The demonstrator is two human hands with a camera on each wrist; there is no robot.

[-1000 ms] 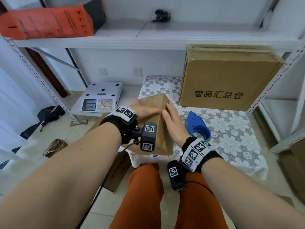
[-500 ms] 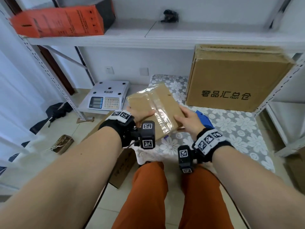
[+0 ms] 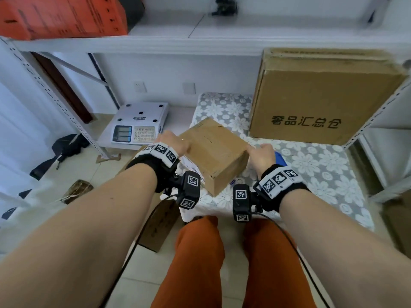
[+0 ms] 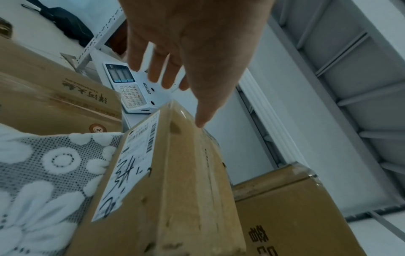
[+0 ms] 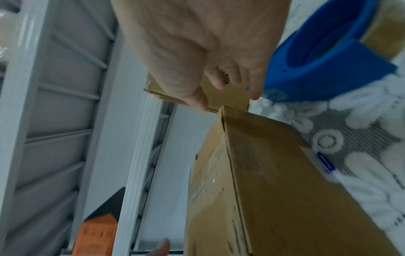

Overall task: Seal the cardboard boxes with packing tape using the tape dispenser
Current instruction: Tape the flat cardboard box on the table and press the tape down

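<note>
The small cardboard box (image 3: 214,152) is sitting mid-frame on the floral cloth (image 3: 322,165). The left hand (image 3: 172,142), fingers spread, is steadying its far edge; the right hand (image 3: 262,155) is pinching a flap. It looks light and stiff, best held by its corners.

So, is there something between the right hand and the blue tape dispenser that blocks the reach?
Nothing visible blocks it. The tape dispenser lies on the flowered cloth just beyond the right hand, but that hand is pinching a flap of the small box.
</note>
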